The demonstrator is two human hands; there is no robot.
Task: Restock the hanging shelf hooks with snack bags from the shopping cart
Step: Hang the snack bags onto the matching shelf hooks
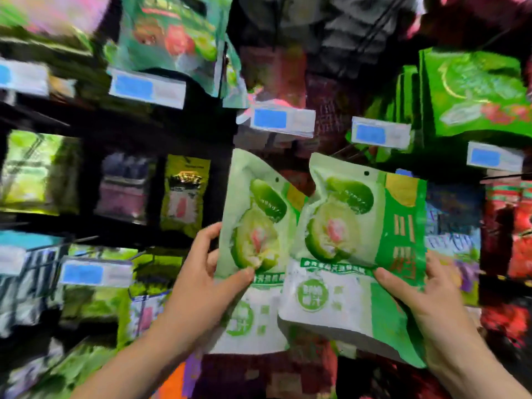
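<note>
Fingers (207, 234) behind, thumbs pressed on front: left hand (201, 272) pinching left bag (253, 211), right hand (431, 298) pinching right bag (345, 254), both mid-frame. Largest risk: knocking green packs (475, 90), upper right, while raising two at once. Next: overlapped bag edges catching, loosening a pinch. Smallest: hang holes (366, 173), tiny, easily missed in threading.

Your left bag (247, 191) and right bag (339, 300) match: pale green and white, each printed with a halved green fruit, pink at its centre. Your right bag shows a bright green side band under a gold patch. Price tags (147, 88) before you are white with blue blocks. Upper-right packs (475, 90) are bright green; far-right packs (515, 226) red.
</note>
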